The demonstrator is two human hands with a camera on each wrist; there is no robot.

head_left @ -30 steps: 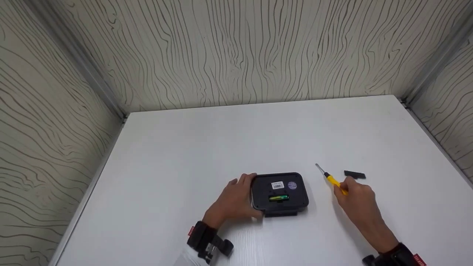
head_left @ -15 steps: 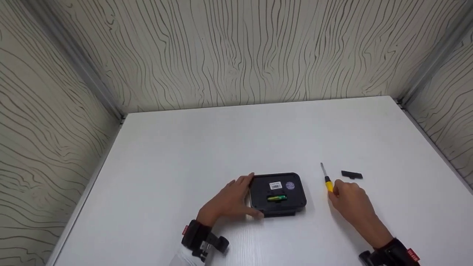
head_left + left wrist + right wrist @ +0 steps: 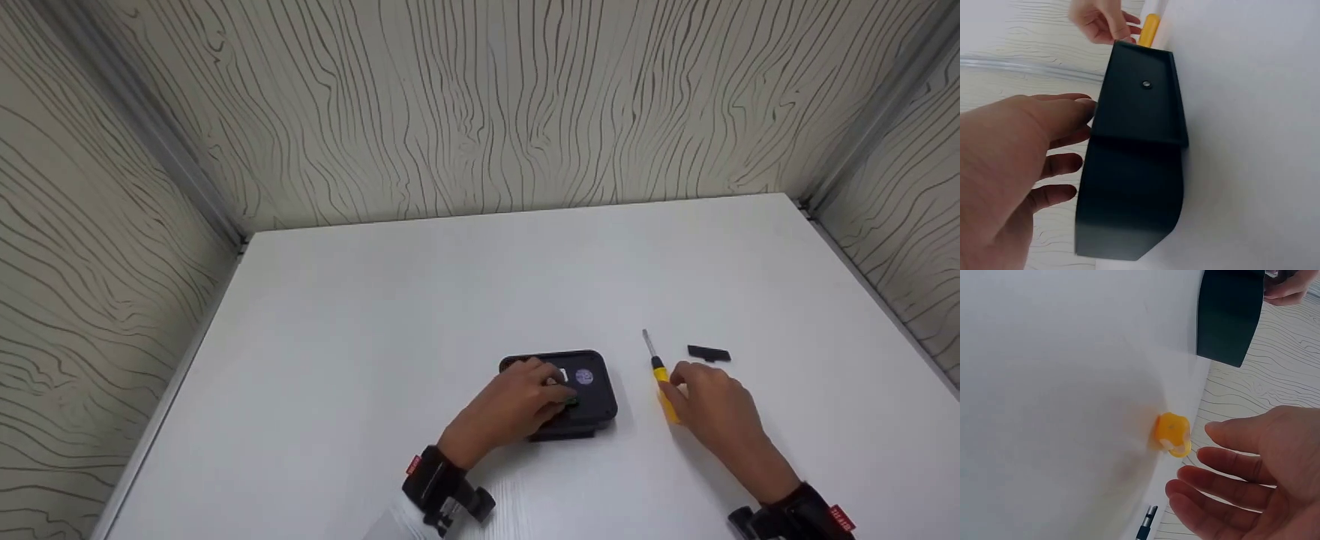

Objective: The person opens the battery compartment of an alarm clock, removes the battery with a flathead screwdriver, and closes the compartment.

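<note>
A black box-shaped device [image 3: 596,409] lies with its stickered back facing up, its battery bay mostly covered by my left hand [image 3: 510,405]. A green sliver of the battery [image 3: 572,401] shows right at my fingertips. In the left wrist view the thumb lies at the upper edge of the case [image 3: 1134,185], the other fingers loosely bent and spread behind it. Beside the yellow-handled screwdriver [image 3: 664,390] is my right hand [image 3: 712,401]. The right wrist view shows its relaxed fingers [image 3: 1224,489] apart from the yellow handle [image 3: 1172,430].
A small black battery cover [image 3: 709,353] lies beyond the right hand, right of the screwdriver's shaft. The white table [image 3: 375,300] is bounded by wood-patterned panels [image 3: 450,112] at the back and sides.
My left hand has left the device's left side and moved right over its battery bay. The right hand has loosened from the screwdriver, which now lies on the table.
</note>
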